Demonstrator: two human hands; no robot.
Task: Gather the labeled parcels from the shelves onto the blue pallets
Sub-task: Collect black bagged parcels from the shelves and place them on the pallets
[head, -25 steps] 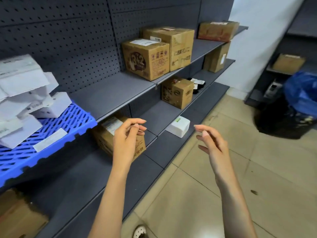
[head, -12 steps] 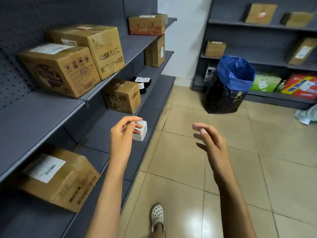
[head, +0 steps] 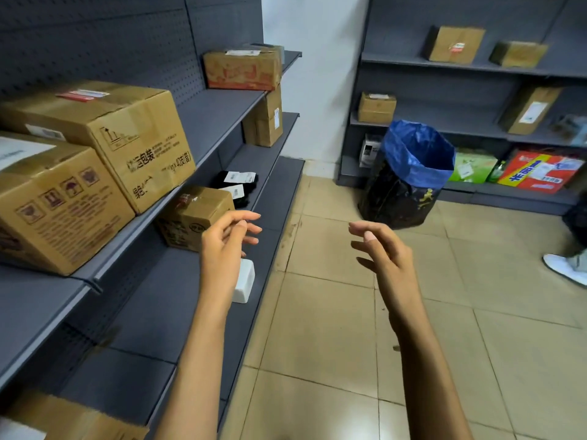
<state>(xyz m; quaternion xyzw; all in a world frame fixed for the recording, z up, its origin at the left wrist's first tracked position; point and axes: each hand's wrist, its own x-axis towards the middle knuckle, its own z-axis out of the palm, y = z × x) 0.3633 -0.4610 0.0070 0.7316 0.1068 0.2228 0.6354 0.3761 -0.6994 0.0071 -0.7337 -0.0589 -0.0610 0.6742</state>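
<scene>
- Head view: blue pallets swung out of frame; both hands advanced along the shelves [head: 219, 122].
- Left hand [head: 222, 246] and right hand [head: 386, 258] held nothing, fingers loosely spread.
- Small brown parcel [head: 193, 217] sat at 10 o'clock, white box [head: 244, 281] below the left hand.
- Risk: a one-handed grab could tip the parcel off the shelf edge.

Six brown cardboard boxes sit on the left shelves: two large near ones [head: 95, 147], one mid-level [head: 193, 217], two far [head: 243, 69], and one at the bottom near edge [head: 73, 417]. One small white box [head: 244, 281] lies low. Two black bagged parcels [head: 238, 185], possibly more. The far shelves hold four brown boxes [head: 455, 44]. One blue-lined bin [head: 409, 176]. Two hands [head: 222, 246].
</scene>
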